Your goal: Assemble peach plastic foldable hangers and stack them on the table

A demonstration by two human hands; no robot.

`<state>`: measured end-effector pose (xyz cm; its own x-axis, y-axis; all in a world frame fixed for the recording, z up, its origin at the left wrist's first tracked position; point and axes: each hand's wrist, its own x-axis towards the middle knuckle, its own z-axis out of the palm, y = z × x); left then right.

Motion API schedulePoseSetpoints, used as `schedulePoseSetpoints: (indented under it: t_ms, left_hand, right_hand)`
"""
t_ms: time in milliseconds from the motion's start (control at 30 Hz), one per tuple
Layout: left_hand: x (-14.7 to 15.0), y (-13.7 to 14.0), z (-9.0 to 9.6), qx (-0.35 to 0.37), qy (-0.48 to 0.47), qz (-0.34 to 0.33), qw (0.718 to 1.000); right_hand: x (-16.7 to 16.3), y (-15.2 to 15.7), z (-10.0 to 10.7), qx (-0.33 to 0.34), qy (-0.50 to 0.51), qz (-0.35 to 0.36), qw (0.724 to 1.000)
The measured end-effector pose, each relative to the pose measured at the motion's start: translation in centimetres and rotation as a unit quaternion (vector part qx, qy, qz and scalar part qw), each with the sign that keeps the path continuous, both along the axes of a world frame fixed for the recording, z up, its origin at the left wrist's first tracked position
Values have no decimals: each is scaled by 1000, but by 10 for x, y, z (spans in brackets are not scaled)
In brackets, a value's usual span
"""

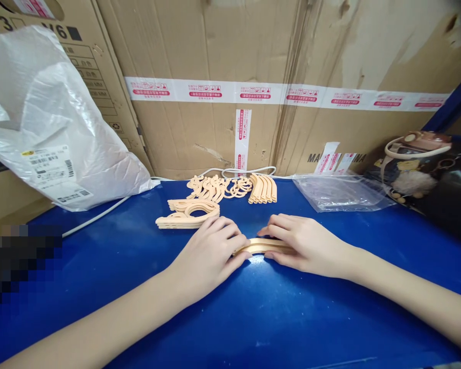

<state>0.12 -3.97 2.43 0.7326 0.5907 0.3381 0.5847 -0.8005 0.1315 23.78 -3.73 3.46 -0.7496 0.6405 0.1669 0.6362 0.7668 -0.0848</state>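
Observation:
My left hand point(209, 253) and my right hand point(301, 243) rest on the blue table point(253, 318), both gripping the ends of a small stack of curved beige plastic pieces point(259, 245) that lies flat between them. Just behind my left hand sits a pile of similar beige curved pieces point(186, 212). Farther back lie loose hook-shaped beige parts point(215, 187) and a neat row of curved pieces standing on edge point(263, 189).
Large cardboard boxes point(253, 77) wall off the back. A white plastic bag point(42, 123) lies at left with a white cable point(100, 215) running under it. A clear plastic bag point(338, 192) and a dark printed bag point(426, 174) sit at right.

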Motion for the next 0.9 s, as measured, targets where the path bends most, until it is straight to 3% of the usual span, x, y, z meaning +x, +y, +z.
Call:
schedulePoseSetpoints:
  t_ms: [267,467,600,700,900]
  left_hand:
    - [2,-6,2,-3,16,19,1000]
    - [6,-12,5,-120,-52,58,990]
    - [8,-15,6,-105,-28,65,992]
    - [8,-17,6,-116,-31,77,990]
    - [8,-15,5,-205,-71,118,969]
  right_hand:
    - [2,-1,4,-78,39,-10,996]
    - [0,-4,3,-119,62,-17,991]
    - [-1,-5,3,-152,73,-14,986]
    - [-2,-5,3,-159,73,-8,984]
    - [-1,-3,4,-147,69,5,987]
